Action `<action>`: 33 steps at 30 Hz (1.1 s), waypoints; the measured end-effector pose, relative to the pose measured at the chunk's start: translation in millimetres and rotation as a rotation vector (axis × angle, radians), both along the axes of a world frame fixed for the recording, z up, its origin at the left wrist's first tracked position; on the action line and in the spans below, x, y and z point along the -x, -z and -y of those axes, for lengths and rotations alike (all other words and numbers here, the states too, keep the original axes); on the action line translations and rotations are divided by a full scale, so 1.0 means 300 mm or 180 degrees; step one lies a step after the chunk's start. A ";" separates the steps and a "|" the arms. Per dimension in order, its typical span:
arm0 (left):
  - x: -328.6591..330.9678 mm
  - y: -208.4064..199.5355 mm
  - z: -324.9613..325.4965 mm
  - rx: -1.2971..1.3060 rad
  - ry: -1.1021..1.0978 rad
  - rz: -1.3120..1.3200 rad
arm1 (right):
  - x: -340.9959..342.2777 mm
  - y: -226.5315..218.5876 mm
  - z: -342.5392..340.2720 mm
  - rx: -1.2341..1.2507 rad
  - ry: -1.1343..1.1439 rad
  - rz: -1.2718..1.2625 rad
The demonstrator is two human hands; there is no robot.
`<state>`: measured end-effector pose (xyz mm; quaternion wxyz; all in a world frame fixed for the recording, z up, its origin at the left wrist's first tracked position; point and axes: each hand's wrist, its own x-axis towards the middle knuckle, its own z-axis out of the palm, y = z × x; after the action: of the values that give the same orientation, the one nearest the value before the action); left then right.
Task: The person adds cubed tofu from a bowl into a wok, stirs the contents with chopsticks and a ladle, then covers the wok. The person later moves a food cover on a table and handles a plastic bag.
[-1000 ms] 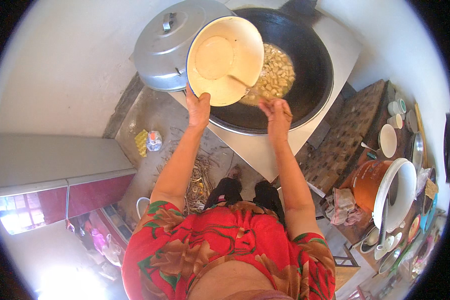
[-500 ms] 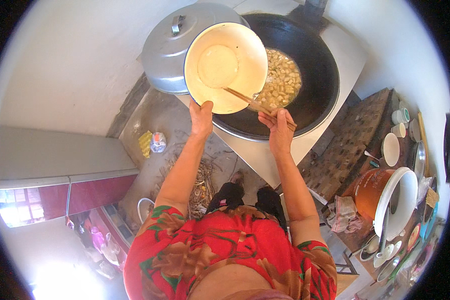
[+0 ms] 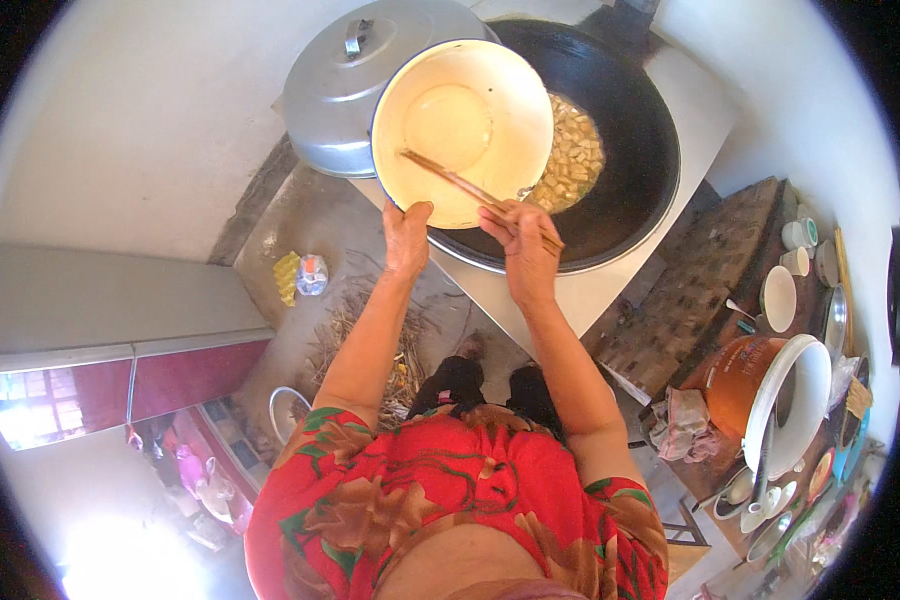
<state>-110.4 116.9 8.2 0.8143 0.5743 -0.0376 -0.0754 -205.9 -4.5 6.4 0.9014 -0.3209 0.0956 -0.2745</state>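
Observation:
My left hand point(image 3: 407, 236) grips the near rim of a cream enamel basin point(image 3: 448, 120) with a dark blue edge. The basin is tilted toward the wok, its inside facing me, with a little residue on it. In my right hand point(image 3: 523, 248) is a pair of wooden chopsticks point(image 3: 455, 180), their tips over the basin's inner wall. Beyond and to the right sits a large black wok point(image 3: 632, 150), set into a pale stove top. Small pale cubes of food in liquid point(image 3: 575, 155) lie in the wok, partly hidden by the basin.
A big domed metal lid point(image 3: 320, 100) stands left of the wok. At the right, a brown bucket with a white rim point(image 3: 748, 380), a cloth point(image 3: 684, 425) and several bowls point(image 3: 778, 298) crowd a surface. Sticks point(image 3: 365, 340) litter the floor; a grey-topped red cabinet point(image 3: 120, 300) is at left.
My right hand and the chopsticks have moved left, the tips now farther across the basin. The basin has shifted slightly right, covering more of the food in the wok.

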 end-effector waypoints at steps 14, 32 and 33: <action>-0.009 0.031 -0.033 -0.0304 0.0060 0.0217 | 0.057 0.099 0.072 0.0257 -0.0195 -0.0209; -0.017 0.009 -0.002 -0.0651 0.0016 0.0842 | -0.059 0.107 0.264 0.0360 0.0643 0.0017; -0.014 0.012 0.004 -0.0613 0.0015 0.0855 | -0.076 0.095 0.268 0.0323 0.0759 0.0131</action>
<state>-106.1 115.8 4.5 0.7430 0.6545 -0.1400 -0.0031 -183.0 -84.9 -22.0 0.8468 -0.3466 0.1005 -0.3908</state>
